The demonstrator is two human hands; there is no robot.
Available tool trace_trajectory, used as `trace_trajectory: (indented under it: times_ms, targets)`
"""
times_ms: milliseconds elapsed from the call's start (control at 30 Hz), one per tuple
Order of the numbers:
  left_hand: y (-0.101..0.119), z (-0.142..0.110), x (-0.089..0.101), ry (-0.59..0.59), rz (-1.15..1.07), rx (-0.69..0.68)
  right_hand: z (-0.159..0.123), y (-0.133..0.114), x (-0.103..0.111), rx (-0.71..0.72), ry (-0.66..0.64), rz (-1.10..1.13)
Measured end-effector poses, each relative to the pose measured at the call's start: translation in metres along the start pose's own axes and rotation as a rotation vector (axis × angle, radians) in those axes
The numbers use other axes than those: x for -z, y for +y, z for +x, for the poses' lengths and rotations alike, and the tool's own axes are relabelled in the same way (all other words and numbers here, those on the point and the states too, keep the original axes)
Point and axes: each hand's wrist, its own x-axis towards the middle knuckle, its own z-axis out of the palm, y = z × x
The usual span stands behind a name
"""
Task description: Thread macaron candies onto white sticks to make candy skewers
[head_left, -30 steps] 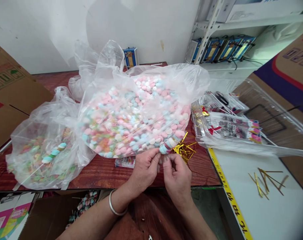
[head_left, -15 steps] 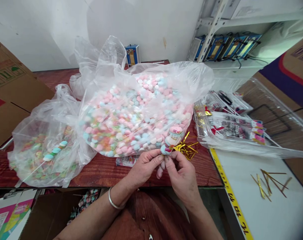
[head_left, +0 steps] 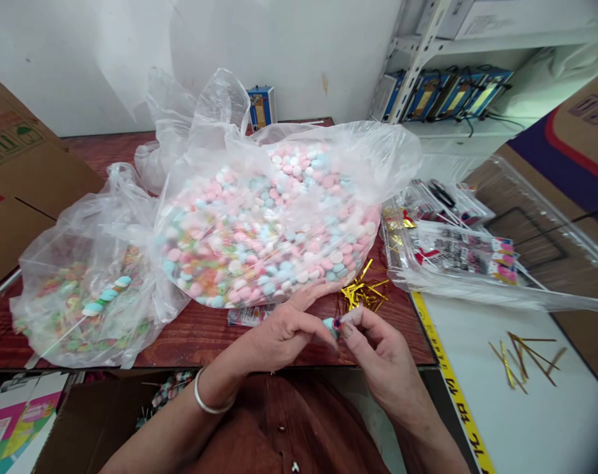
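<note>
Between my hands is a wrapped marshmallow candy (head_left: 331, 324); only a small pale blue and dark pink part shows, the rest hidden by my fingers. My left hand (head_left: 283, 332), with a bracelet at its wrist, is closed around it from the left, index finger bent over it. My right hand (head_left: 377, 345) pinches its right end between thumb and fingertips. Just beyond lies a pile of gold twist ties (head_left: 365, 293). A large clear bag of pink, white and blue marshmallows (head_left: 279, 230) rests behind my hands.
At left, a smaller clear bag of candies (head_left: 72, 309) has a twisted marshmallow stick (head_left: 106, 296) on it. Printed packets (head_left: 469, 253) and black-handled scissors (head_left: 441, 193) lie at right. More gold ties (head_left: 528, 359) are on the white surface. Cardboard boxes (head_left: 27, 171) flank the table.
The candy has turned from upright to lying mostly under my left hand, which has swung over it. My right hand has shifted slightly right and down, still pinching its end.
</note>
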Motion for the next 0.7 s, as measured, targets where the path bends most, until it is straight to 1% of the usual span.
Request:
trace_trajectory:
  times_ms: [67,167,233,300,367,467,533,567,633,667,700]
  targets:
    - [0.002,-0.001,-0.006,0.045,0.142,-0.003,-0.001,-0.002,0.004,0.007,0.028,-0.017]
    - [0.004,-0.004,-0.017,0.135,0.256,0.001,-0.003,-0.002,0.009,0.003,0.036,-0.014]
    - [0.006,-0.006,-0.023,0.163,0.347,-0.016,-0.005,-0.001,0.010,-0.004,0.033,-0.017]
    - [0.009,-0.007,-0.025,0.148,0.392,-0.020,-0.009,0.001,0.009,0.013,0.058,-0.058]
    - [0.013,-0.007,-0.025,0.094,0.332,0.019,-0.013,0.001,0.009,0.083,0.105,-0.155]
    - [0.020,-0.005,-0.023,0.022,0.082,0.134,-0.020,-0.002,0.007,0.259,0.154,-0.326]
    - [0.022,-0.002,-0.023,0.019,-0.155,0.208,-0.024,-0.005,0.006,0.375,0.150,-0.400]
    - [0.022,-0.001,-0.024,0.037,-0.319,0.238,-0.026,-0.006,0.005,0.427,0.131,-0.424]
    - [0.022,0.001,-0.026,0.080,-0.722,0.285,-0.027,-0.005,0.003,0.511,0.084,-0.465]
    - [0.022,0.002,-0.027,0.097,-0.911,0.293,-0.027,-0.003,0.001,0.537,0.075,-0.480]
    - [0.022,0.002,-0.027,0.105,-1.055,0.291,-0.027,-0.001,0.000,0.542,0.080,-0.492]
